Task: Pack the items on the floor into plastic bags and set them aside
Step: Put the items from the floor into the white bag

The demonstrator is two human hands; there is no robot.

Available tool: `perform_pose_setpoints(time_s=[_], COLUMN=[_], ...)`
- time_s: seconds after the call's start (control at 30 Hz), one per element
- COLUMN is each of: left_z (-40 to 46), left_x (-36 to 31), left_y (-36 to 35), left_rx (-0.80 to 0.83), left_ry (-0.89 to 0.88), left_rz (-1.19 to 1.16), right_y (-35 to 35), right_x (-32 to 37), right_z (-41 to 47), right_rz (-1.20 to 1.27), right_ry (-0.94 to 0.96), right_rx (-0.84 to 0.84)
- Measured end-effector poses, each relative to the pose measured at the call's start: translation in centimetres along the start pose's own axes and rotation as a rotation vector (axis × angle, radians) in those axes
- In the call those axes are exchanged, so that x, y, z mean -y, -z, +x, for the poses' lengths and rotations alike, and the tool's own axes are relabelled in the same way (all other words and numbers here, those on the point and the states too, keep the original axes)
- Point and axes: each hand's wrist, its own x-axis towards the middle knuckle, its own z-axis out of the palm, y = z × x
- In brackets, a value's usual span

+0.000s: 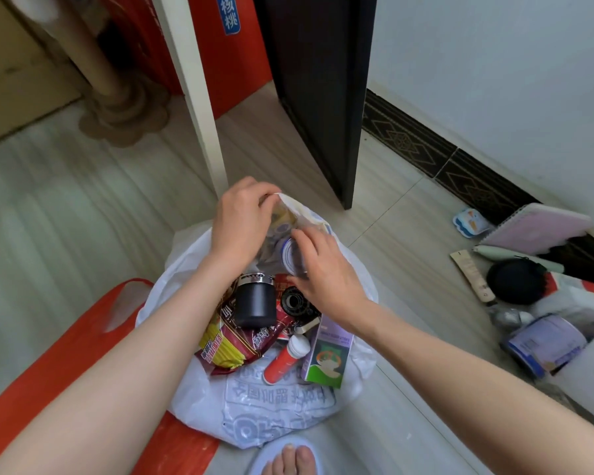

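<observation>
Head view: left hand (242, 224) pinching thin, floppy white bag (220, 399) rim, right hand (323, 272) perhaps gripping rigid, light blue-lidded jar (290, 257) by its sides, between both hands over bag's mouth.

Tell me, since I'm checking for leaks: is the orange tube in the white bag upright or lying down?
Lying down. The orange tube rests slantwise among items in the white bag, white cap on.

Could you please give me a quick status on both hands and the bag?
Left hand pinches the white bag rim. Right hand grips a clear cup over it. Bag open, part filled. More items by the wall, unpacked.
</observation>
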Motion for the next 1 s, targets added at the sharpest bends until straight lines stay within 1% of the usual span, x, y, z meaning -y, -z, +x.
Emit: perform_pose_setpoints(time_s=[0.1, 0.2, 0.4, 0.57, 0.67, 0.77, 0.83, 1.0], left_z=[-0.3, -0.8, -1.8, -2.5, -3.8, -5.5, -6.8, -10.2], left_x=[0.2, 0.8, 1.0, 0.6, -0.1, -1.4, -2.7, -8.0], left_y=[-0.6, -1.2, -1.8, -1.6, -1.3, -1.0, -0.9, -2.0], left_rx=[0.052, 0.111, 0.201, 0.302, 0.343, 0.333, 0.360, 0.439], left_ry=[0.016, 0.017, 0.006, 0.015, -0.052, -0.165, -0.228, -0.350], left_rz=[0.007, 0.005, 0.012, 0.062, 0.126, 0.201, 0.206, 0.219], right_y=[-1.3, -2.0, -2.8, -2.5, -2.0, 0.3, 2.1, 8.7], right_x=[0.0, -0.6, -2.4, -2.7, -3.0, -3.2, -4.1, -6.3], right_z=[0.8, 1.3, 1.4, 0.6, -0.5, -2.4, -4.3, -11.2], right_rz=[-0.074, -0.100, -0.154, -0.181, -0.183, -0.205, -0.231, -0.294], right_ry=[0.025, -0.021, -0.018, -0.056, -0.027, -0.028, -0.084, -0.215], right_rx=[0.040, 0.066, 0.140, 0.206, 0.234, 0.272, 0.321, 0.252])
